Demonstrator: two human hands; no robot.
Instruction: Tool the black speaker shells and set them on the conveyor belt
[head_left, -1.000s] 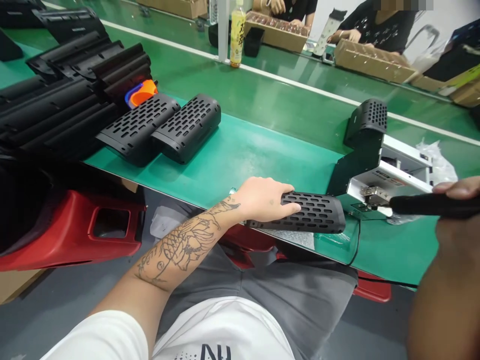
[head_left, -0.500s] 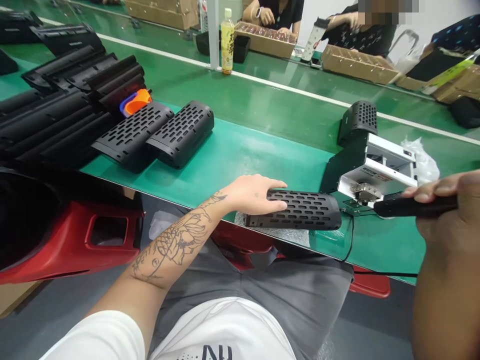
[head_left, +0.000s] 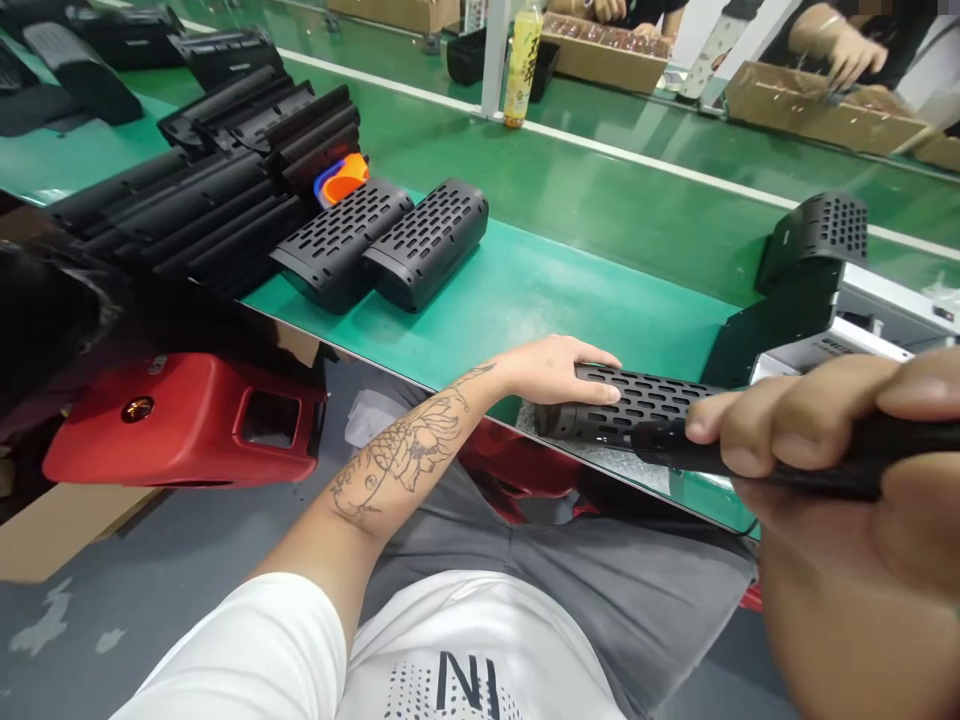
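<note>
On the near edge of the green bench lies a black slotted housing [head_left: 649, 393], slotted face up. My left hand [head_left: 559, 366] grips its left end, thumb on top and fingers over the far side. My right hand [head_left: 817, 420] is wrapped round a black electric screwdriver [head_left: 675, 443], whose front end points left over the housing's near edge. The screwdriver's tip is hard to make out, so I cannot tell whether it touches the housing. Bubble wrap [head_left: 536, 418] lies under the housing. My right hand partly hides a white and black screw feeder [head_left: 795, 320].
Two slotted housings [head_left: 431, 240] sit left of centre, beside an orange and blue item [head_left: 345, 182] and stacked black shells [head_left: 225, 190]. Another housing [head_left: 817, 235] stands behind the feeder. A post [head_left: 495, 60] and yellow bottle [head_left: 523, 65] are farther back. Co-workers' hands work at cardboard boxes [head_left: 817, 105].
My right hand has brought the screwdriver left from the screw feeder to over the housing's near edge. My left hand keeps its hold. The view has shifted, moving the bench items rightward.
</note>
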